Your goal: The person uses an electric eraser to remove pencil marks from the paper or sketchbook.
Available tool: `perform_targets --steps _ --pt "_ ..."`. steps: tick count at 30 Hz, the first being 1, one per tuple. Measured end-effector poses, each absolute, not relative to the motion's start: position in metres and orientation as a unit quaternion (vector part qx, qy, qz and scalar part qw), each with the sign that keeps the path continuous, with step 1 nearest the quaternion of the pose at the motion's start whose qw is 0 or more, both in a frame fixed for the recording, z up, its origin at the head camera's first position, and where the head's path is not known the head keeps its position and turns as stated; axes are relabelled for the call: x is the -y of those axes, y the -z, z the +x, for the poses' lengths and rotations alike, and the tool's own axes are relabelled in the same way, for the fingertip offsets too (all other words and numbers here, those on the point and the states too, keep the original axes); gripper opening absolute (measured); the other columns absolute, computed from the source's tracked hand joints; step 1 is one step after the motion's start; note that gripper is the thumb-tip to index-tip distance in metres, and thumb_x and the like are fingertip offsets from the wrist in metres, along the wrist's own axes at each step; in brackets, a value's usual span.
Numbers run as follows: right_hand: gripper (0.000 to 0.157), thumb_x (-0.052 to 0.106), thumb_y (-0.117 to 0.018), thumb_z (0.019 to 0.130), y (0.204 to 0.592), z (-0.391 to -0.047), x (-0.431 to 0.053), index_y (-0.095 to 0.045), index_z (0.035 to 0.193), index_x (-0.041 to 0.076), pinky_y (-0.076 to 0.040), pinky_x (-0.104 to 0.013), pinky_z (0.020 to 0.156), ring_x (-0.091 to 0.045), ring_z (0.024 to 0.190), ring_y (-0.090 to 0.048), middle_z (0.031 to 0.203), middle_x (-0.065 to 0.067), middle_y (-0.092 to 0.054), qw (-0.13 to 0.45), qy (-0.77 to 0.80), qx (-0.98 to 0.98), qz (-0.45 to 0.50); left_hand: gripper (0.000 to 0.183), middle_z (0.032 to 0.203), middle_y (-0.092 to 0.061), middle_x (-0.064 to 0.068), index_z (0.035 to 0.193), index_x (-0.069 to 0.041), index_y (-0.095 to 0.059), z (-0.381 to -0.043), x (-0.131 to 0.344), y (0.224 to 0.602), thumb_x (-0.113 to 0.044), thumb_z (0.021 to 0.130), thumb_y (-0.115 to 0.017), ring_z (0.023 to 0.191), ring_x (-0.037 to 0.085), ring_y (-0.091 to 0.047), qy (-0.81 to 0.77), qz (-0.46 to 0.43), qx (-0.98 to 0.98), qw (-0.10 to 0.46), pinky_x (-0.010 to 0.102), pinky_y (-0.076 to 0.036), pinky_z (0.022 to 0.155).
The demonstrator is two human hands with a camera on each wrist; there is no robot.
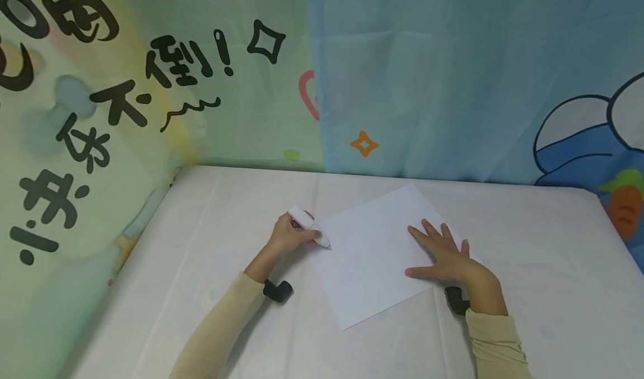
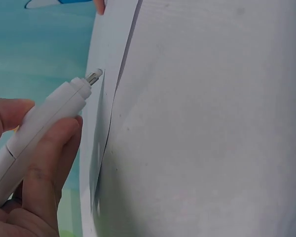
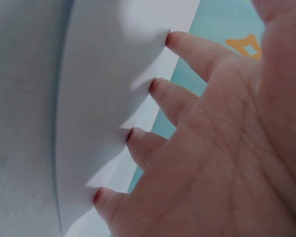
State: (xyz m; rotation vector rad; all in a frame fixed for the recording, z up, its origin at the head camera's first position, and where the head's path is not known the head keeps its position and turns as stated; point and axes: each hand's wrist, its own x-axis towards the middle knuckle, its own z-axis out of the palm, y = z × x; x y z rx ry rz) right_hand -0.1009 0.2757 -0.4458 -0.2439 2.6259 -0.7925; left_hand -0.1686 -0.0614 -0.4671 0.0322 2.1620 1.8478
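A sheet of white paper [image 1: 372, 261] lies askew on the white-covered table. At its left edge my left hand [image 1: 288, 238] holds a thick white electric eraser [image 1: 303, 218] between thumb and fingers, tilted with its tip down over the paper's edge. The left wrist view shows the eraser's barrel [image 2: 49, 111] with a narrow metal collet [image 2: 92, 77] and a small pale tip close to the sheet. My right hand [image 1: 445, 256] rests on the paper's right side, fingers spread. In the right wrist view its fingertips [image 3: 172, 38] press on the sheet [image 3: 103, 89].
The white tablecloth [image 1: 241, 200] spreads around the paper on all sides. Behind the table hangs a blue and green printed backdrop [image 1: 427, 88], with lettering on its left part. Each wrist carries a small black camera, such as the left camera [image 1: 278, 291].
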Motion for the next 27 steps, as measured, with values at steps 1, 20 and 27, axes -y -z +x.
perform_targets --steps 1,20,27 --pt "0.103 0.048 -0.079 0.076 0.4458 -0.1008 -0.2756 -0.024 0.152 0.004 0.015 -0.082 0.098 -0.055 0.139 0.015 0.158 -0.029 -0.001 0.193 0.283 -0.936 -0.087 0.036 0.099 -0.063 0.017 0.109 0.004 -0.057 -0.1680 0.0610 0.4673 0.005 0.077 -0.074 0.084 0.021 -0.066 -0.641 0.017 -0.752 0.151 0.031 -0.062 0.070" --pt "0.104 0.049 -0.078 0.075 0.4460 -0.1009 -0.2752 -0.023 0.152 0.005 0.016 -0.081 0.099 -0.055 0.140 0.015 0.158 -0.028 0.000 0.195 0.283 -0.935 -0.084 0.038 0.100 -0.062 0.019 0.114 0.009 -0.056 -0.1675 0.0616 0.4649 0.006 0.079 -0.071 0.082 0.019 -0.066 -0.662 0.039 -0.731 0.160 0.032 -0.062 0.072" --pt "0.104 0.049 -0.079 0.075 0.4460 -0.1011 -0.2749 -0.024 0.152 0.005 0.014 -0.082 0.098 -0.056 0.139 0.013 0.158 -0.029 -0.001 0.194 0.278 -0.937 -0.086 0.030 0.104 -0.068 0.019 0.110 0.009 -0.062 -0.1681 0.0630 0.4663 -0.003 0.083 -0.069 0.075 0.015 -0.069 -0.664 0.018 -0.730 0.163 0.029 -0.061 0.071"
